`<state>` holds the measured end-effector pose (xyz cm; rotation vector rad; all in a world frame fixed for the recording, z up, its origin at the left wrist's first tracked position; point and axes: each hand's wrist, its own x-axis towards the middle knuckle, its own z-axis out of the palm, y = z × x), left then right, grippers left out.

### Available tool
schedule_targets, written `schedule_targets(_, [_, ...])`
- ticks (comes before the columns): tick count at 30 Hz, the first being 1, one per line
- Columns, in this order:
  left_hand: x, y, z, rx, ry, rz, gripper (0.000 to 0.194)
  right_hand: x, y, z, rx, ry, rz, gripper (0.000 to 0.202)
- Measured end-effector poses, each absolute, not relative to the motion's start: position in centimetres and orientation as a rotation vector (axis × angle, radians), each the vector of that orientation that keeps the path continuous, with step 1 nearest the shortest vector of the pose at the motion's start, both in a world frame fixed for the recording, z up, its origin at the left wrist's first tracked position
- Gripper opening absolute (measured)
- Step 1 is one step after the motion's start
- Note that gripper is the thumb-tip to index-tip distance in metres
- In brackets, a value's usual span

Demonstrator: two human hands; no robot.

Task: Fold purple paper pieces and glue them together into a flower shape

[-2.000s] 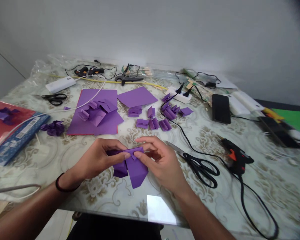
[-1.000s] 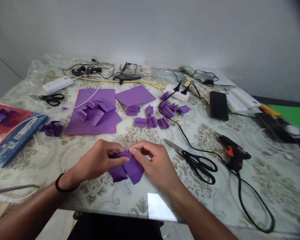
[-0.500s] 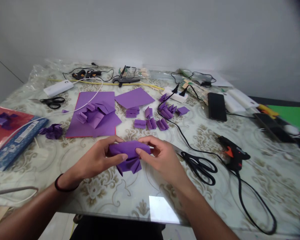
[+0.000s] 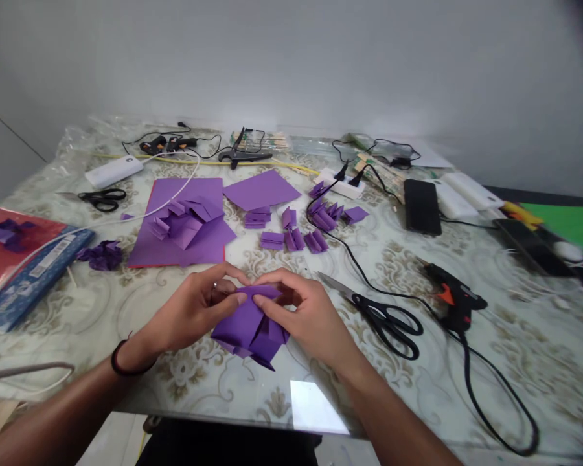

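Near the front of the table, a folded purple paper piece (image 4: 245,323) is held between both hands, its flaps pointing down toward me. My left hand (image 4: 199,307) pinches its upper left edge between thumb and fingers. On the upper right edge, my right hand (image 4: 304,307) grips it the same way, the two thumb tips close together. Behind the hands lie small folded purple pieces (image 4: 294,240). A larger folded purple shape (image 4: 184,223) rests on purple sheets (image 4: 146,249) to the left.
Black scissors (image 4: 386,320) lie right of my right hand, with a glue gun (image 4: 457,298) and its cable farther right. Crumpled purple paper (image 4: 102,255) and a blue packet (image 4: 39,275) are at left. A power strip (image 4: 342,184) and phone (image 4: 422,207) stand behind.
The held purple paper has turned, and its flaps now reach lower toward me. Both hands have shifted their grip, with the thumbs closer together at its top edge.
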<state>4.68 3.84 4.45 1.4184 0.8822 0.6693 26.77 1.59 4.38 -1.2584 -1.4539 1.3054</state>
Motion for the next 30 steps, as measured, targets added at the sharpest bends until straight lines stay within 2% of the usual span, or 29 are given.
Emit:
schedule_targets(3, [4.5, 3.9, 4.4, 1.459, 0.888, 0.743, 0.012, 26.8, 1.3, 4.5, -1.195, -1.46, 1.234, 0.01])
schedule_targets(9, [4.3, 4.5, 4.8, 1.448, 0.817, 0.907, 0.006, 27.7, 1.3, 5.5, -0.915, -1.652, 1.176, 0.021])
schedule_targets(16, [4.6, 4.1, 5.7, 1.485, 0.868, 0.866, 0.01, 27.1, 1.3, 5.2, -1.058, -1.559, 1.159, 0.012])
schedule_targets(20, [4.8, 3.6, 5.1, 1.476, 0.897, 0.854, 0.015, 26.5, 1.1, 4.9, -1.14, -1.406, 1.253, 0.022])
schedule_targets(24, [4.7, 3.7, 5.0, 1.521, 0.969, 0.821, 0.024, 26.3, 1.2, 4.8, -1.207, -1.426, 1.26, 0.011])
schedule_targets(30, [4.7, 4.1, 5.3, 1.524, 1.035, 0.748, 0.016, 26.2, 1.3, 4.7, -1.197, -1.434, 1.276, 0.014])
